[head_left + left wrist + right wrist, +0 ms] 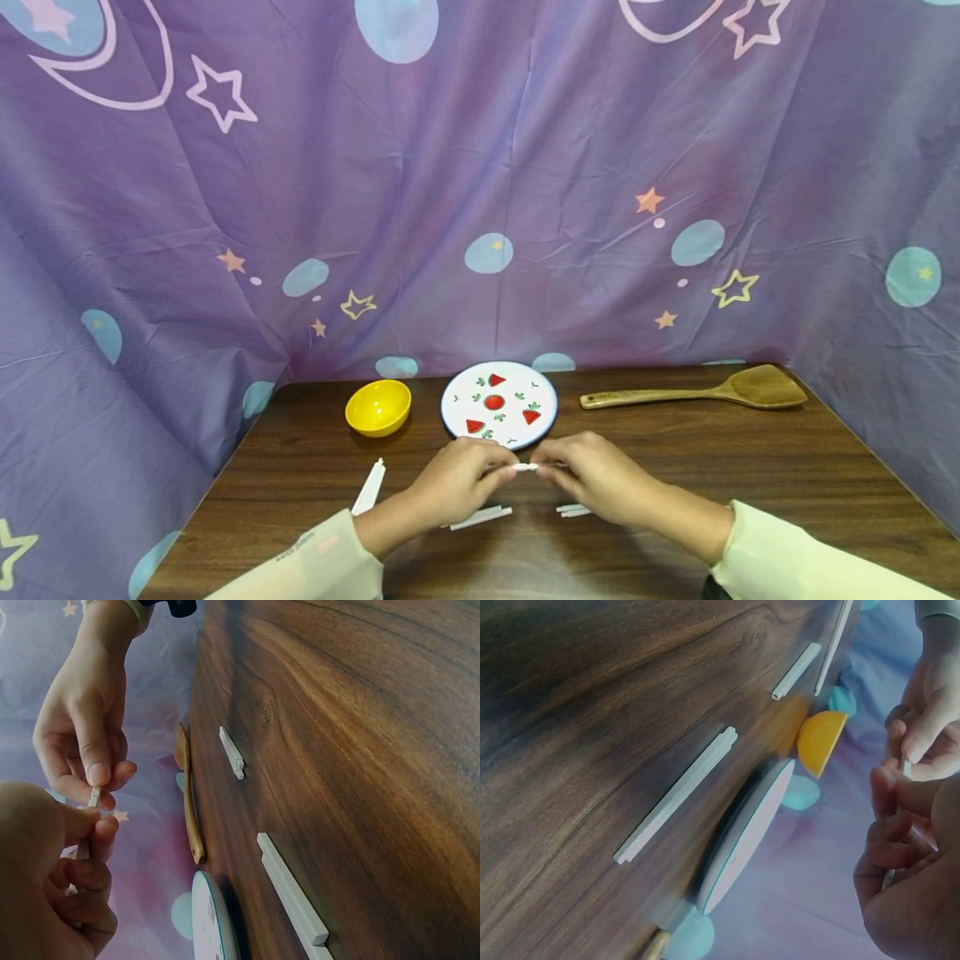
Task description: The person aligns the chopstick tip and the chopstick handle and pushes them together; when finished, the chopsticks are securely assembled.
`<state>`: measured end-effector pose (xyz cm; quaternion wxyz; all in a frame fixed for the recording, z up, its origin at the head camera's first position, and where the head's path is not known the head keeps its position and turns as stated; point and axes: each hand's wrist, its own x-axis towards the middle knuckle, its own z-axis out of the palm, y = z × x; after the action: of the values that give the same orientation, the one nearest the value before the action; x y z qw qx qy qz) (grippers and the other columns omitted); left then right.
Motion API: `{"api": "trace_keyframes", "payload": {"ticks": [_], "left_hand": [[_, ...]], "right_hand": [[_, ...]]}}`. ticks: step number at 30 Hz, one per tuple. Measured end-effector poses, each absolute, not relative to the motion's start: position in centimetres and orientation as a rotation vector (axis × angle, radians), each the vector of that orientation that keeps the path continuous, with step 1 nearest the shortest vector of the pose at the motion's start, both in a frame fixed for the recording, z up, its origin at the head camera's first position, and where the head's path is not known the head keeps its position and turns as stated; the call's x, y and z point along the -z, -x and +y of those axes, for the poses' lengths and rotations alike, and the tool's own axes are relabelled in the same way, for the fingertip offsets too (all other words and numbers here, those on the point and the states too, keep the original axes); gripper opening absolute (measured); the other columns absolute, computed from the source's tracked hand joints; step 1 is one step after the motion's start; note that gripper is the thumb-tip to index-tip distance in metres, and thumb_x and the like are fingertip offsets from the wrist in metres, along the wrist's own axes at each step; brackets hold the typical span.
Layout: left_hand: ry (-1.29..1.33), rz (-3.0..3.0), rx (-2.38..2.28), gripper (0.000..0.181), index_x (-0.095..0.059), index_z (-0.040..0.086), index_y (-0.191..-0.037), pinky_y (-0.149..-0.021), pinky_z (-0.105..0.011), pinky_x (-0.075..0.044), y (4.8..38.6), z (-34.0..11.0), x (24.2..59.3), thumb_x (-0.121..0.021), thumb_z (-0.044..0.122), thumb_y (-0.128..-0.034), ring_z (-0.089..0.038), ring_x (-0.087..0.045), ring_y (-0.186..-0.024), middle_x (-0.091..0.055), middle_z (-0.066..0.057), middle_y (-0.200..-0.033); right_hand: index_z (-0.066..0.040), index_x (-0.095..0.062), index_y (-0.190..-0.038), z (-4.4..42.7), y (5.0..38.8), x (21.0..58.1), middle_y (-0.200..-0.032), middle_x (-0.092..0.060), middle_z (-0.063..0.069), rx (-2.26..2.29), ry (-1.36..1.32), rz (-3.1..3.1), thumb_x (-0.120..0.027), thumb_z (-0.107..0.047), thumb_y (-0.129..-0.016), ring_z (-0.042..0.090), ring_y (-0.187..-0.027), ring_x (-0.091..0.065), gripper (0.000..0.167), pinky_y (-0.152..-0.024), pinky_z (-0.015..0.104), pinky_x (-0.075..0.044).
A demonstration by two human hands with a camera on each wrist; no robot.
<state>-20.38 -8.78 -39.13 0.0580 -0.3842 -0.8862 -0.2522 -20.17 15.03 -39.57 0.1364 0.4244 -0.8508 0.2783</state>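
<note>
Above the table's middle, my left hand (461,479) and right hand (600,475) face each other, fingertips close together. Thumbs and fingers of both pinch a thin white stick (525,467), which bridges the small gap between them. Curled fingers hide most of it, so I cannot tell whether it is one stick or two end to end. On the tabletop beneath lie more white sticks: a small group (482,517) by the left hand and another pair (573,510) under the right, partly covered by it. Farther left, longer white sticks (369,487) lie beside the left forearm.
A white plate (453,412) with watermelon pictures stands just beyond the hands. Left of it is a yellow bowl (378,408). A wooden spatula (697,395) lies at the back right of the brown table (787,483). Purple patterned cloth (480,167) hangs behind and at both sides.
</note>
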Motion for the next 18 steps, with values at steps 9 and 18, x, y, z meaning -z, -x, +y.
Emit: {"api": "trace_keyframes", "payload": {"ticks": [9, 18], "left_hand": [[1.128, -2.631, 0.715, 0.011, -0.078, 0.015, -0.102, -0.078, -0.029, -0.056, 20.19, -8.52, 39.41, -0.068, 0.017, -0.0995, -0.006, -0.068, -0.090, -0.076, 0.006, -0.098], [1.151, -2.569, 0.707, 0.012, -0.077, 0.013, -0.102, -0.078, -0.029, -0.057, 20.07, -8.36, 39.66, -0.066, 0.017, -0.1006, -0.009, -0.070, -0.091, -0.075, 0.006, -0.098]], "right_hand": [[-0.021, -0.068, -0.089, 14.78, 19.93, 39.62, -0.073, -0.059, -0.017, -0.821, -1.193, -2.448, -0.073, -0.007, -0.093, -0.006, -0.065, -0.050, 0.017, -0.059, 0.019, -0.047], [-0.022, -0.067, -0.087, 14.63, 19.81, 39.82, -0.071, -0.059, -0.018, -0.806, -1.160, -2.422, -0.074, -0.008, -0.092, -0.006, -0.063, -0.049, 0.017, -0.058, 0.018, -0.045]]}}
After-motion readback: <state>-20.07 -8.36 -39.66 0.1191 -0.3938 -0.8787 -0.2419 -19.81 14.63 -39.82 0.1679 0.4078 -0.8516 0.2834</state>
